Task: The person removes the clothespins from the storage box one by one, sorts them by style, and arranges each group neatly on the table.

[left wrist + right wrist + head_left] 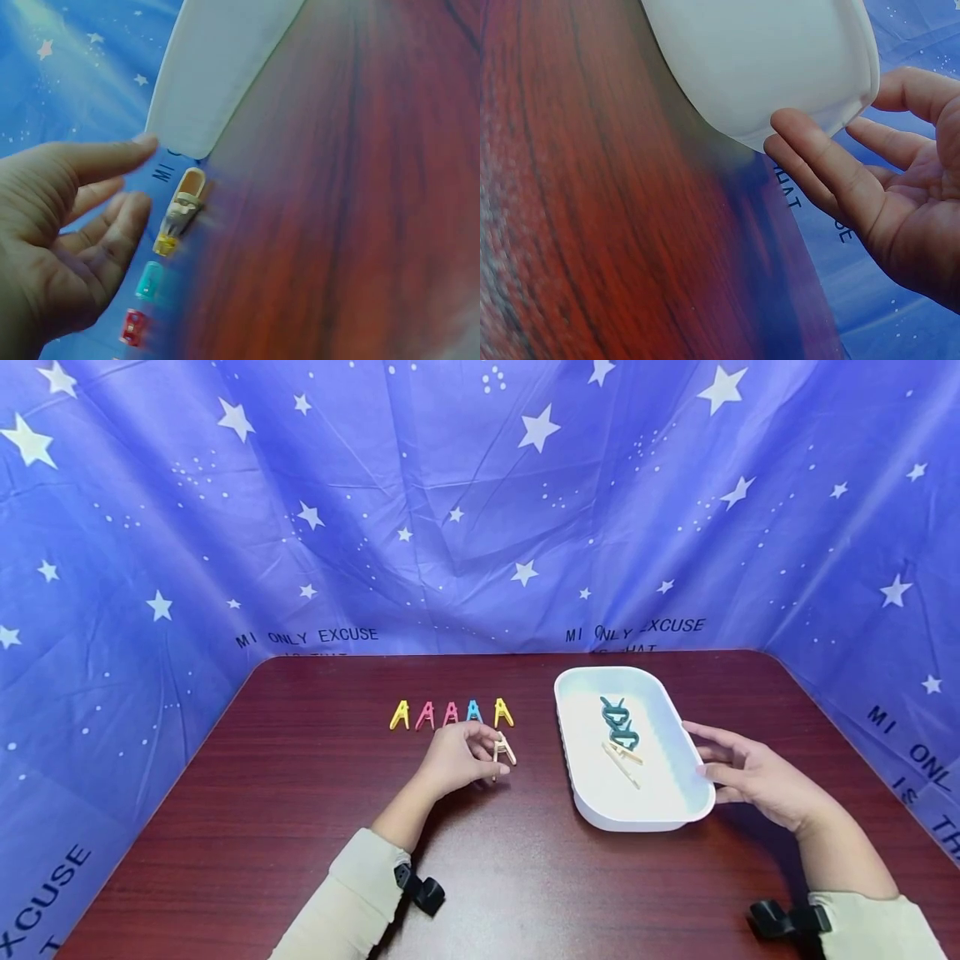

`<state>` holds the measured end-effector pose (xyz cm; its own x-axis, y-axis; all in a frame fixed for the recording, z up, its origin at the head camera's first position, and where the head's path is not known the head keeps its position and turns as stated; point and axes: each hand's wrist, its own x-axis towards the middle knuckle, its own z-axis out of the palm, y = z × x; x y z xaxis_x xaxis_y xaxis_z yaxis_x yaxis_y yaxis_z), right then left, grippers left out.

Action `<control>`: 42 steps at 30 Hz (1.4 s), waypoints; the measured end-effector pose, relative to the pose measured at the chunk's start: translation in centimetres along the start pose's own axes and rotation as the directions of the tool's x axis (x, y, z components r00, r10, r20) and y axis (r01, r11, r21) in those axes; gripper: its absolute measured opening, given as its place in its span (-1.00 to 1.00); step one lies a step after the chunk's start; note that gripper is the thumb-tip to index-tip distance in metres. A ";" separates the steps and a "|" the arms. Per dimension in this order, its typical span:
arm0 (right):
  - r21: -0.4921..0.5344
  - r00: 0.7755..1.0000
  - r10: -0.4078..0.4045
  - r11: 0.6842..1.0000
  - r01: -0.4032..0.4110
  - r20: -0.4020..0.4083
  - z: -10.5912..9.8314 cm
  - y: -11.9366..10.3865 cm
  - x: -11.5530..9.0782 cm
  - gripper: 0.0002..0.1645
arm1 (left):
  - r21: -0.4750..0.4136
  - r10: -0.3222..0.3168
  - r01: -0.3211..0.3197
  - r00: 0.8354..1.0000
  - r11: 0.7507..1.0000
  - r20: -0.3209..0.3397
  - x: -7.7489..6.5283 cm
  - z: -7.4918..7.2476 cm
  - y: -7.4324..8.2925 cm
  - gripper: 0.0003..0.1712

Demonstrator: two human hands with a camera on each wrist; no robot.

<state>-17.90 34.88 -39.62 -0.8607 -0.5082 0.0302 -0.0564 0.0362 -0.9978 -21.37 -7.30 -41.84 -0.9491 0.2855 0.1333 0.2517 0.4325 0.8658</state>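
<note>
My left hand (pixel 461 758) is beside a beige clothes peg (pixel 504 750) standing on the table. In the left wrist view, a gap separates the thumb and fingertips from this peg (pixel 190 186). Behind the hand, a row of small A-shaped pegs includes a yellow peg (pixel 502 712), a blue peg (pixel 473 711) and a pink peg (pixel 425 716). On the right, my right hand (pixel 761 777) touches the side of a white tray (pixel 652 814) with mostly straight fingers. Inside the tray lie dark green pegs (pixel 622 737) and a beige peg (pixel 621 764).
The dark red wooden table (pixel 285 827) carries everything. A blue star-printed curtain (pixel 420 527) hangs around its back and sides. Another yellow peg (pixel 401 715) is at the left end of the row.
</note>
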 end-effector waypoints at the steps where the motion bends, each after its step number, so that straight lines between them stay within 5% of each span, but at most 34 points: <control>1: -0.002 1.000 -0.001 1.000 0.001 -0.001 0.0 0.0 -0.1 -0.30 | -0.008 0.012 -0.012 1.000 1.000 -0.003 0.0 0.0 0.2 -0.55; 20: -0.037 0.999 0.026 0.999 -0.028 -0.036 0.3 -0.2 -0.1 -0.30 | -0.129 0.167 -0.165 0.986 0.978 0.011 2.0 1.1 4.1 -0.58; 42: -0.059 0.998 0.030 0.998 -0.033 -0.053 0.3 -0.3 -0.2 -0.30 | -0.092 0.222 -0.207 0.952 0.974 0.212 6.2 3.4 9.9 -0.52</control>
<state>-17.59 34.68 -39.38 -0.8877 -0.4604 0.0037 -0.0579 0.1036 -0.9929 -24.16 1.65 -34.04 -0.8072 0.5491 0.2166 0.4238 0.2837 0.8602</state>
